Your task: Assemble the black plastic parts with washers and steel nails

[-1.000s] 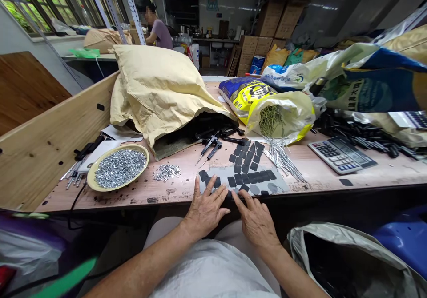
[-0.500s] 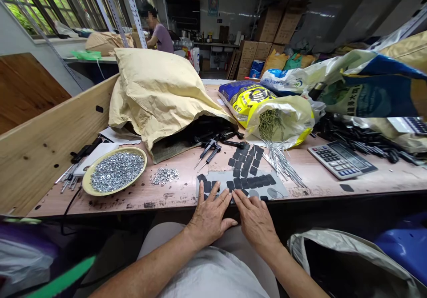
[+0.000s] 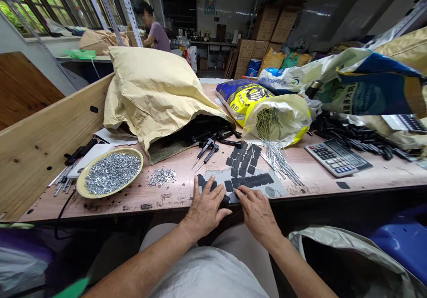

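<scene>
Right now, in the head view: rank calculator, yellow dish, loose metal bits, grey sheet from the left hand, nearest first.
From the left hand:
1. Grey sheet: at the hand, partly under it.
2. Loose metal bits: on the table, to its left.
3. Yellow dish: farther left, past the bits.
4. Calculator: far right, beyond the sheet.

Daylight from left window (image 3: pixel 43 4); back wall (image 3: pixel 233 9) dim; edges stretched.

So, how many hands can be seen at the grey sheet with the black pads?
2. The left hand is over the left part of the grey sheet; the right hand is beside it, near the middle. The background person shows no clear hand.
</scene>
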`<state>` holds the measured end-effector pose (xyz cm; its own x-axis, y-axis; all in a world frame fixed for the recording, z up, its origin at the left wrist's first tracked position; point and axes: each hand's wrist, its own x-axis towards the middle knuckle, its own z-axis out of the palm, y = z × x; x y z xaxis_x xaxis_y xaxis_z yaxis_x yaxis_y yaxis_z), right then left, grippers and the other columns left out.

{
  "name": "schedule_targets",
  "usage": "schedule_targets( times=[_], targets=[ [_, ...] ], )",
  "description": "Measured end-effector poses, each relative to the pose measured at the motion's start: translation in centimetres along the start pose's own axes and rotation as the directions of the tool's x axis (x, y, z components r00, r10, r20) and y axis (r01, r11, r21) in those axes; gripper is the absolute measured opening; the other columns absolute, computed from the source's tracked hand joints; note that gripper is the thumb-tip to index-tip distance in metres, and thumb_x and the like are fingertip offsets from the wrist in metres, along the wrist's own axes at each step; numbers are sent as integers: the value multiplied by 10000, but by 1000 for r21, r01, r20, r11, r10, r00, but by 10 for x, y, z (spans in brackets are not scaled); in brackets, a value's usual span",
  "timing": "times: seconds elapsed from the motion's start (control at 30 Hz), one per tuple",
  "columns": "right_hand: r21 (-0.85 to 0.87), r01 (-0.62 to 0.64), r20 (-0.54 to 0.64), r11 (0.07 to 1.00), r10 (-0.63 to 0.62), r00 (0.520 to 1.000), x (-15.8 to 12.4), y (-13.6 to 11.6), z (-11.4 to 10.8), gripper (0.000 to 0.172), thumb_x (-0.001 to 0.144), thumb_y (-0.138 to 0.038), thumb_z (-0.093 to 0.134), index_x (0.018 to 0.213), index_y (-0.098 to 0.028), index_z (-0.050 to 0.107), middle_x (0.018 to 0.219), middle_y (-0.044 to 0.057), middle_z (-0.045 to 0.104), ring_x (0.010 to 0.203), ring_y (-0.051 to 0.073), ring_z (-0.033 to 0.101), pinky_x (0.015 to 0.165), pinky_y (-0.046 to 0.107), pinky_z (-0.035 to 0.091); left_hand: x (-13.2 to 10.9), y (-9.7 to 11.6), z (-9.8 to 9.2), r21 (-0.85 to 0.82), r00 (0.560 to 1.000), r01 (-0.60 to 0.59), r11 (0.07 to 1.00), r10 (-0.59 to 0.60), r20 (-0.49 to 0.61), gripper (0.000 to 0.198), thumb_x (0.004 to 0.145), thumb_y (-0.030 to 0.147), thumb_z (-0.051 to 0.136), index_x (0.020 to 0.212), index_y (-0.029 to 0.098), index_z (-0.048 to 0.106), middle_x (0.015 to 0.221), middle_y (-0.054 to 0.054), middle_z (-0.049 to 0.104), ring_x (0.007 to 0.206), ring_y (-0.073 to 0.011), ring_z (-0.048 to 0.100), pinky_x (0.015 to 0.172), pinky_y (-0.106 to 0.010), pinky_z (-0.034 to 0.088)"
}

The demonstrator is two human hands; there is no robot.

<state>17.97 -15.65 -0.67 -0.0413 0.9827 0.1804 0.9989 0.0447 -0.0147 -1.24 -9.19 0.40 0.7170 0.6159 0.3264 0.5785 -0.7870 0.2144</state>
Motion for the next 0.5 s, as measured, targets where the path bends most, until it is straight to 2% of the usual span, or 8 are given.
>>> schedule_targets(
  times=[0.3,0.4,0.5],
  targets=[
    [58,2,0,998,-2,1000,6,0,-3,423,932,-135,431,1287,-297,593,1284,51,585,1013,214,531,782,342,382,-2,0,0,10,1000,13,1000,-13,-7,548,894,552,501,1333,226,517,1333,-92,609,1420,-316,294,1137,-687,-11],
    [59,-38,-23,998,39,999,8,-1,-6,412,941,-140,414,1286,-283,588,1298,51,581,1019,224,525,791,347,376,-3,0,-2,0,1000,16,1000,-16,15,519,913,528,483,1335,229,511,1337,-89,606,1426,-321,280,1129,-697,-19],
    [53,-10,-54,999,13,998,12,-6,-5,426,949,-149,404,1334,-261,546,1343,51,564,1028,229,516,805,354,372,0,0,-2,-14,999,28,1000,-27,25,526,919,536,462,1340,223,503,1345,-88,600,1433,-325,261,1122,-708,-20]
  ],
)
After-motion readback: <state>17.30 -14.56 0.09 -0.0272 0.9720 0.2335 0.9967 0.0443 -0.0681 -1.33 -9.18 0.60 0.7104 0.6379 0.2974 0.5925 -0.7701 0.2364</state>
